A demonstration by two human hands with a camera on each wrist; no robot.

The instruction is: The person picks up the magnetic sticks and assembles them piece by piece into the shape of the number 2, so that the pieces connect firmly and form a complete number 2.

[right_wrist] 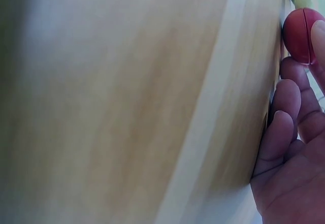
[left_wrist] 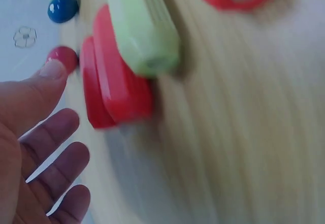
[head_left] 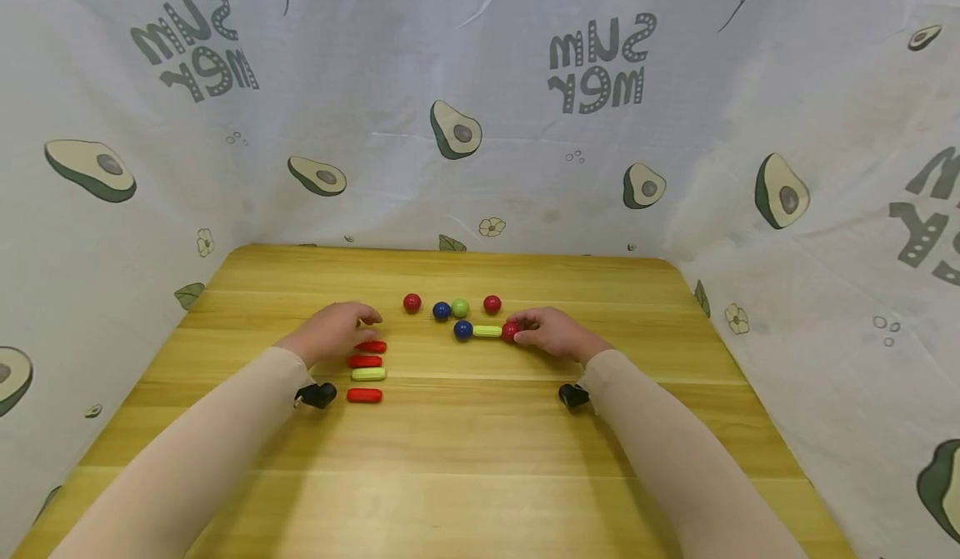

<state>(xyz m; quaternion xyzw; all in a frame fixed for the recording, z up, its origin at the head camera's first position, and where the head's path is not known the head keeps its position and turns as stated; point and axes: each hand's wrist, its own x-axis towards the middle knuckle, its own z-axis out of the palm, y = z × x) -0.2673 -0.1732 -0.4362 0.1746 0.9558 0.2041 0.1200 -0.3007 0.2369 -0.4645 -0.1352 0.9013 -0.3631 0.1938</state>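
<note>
My right hand pinches a red ball between thumb and fingers; the ball also shows in the right wrist view. That ball sits at the right end of a yellow-green rod, with a blue ball at the rod's left end, all in one line. On the left, my left hand is held with thumb and fingers apart and nothing between them. It is nearest to a red rod. Below that lie a second red rod, a yellow-green rod and another red rod.
Behind the joined piece are a red ball, a blue ball beside a green ball, and another red ball. The wooden table meets a printed cloth at its back and sides.
</note>
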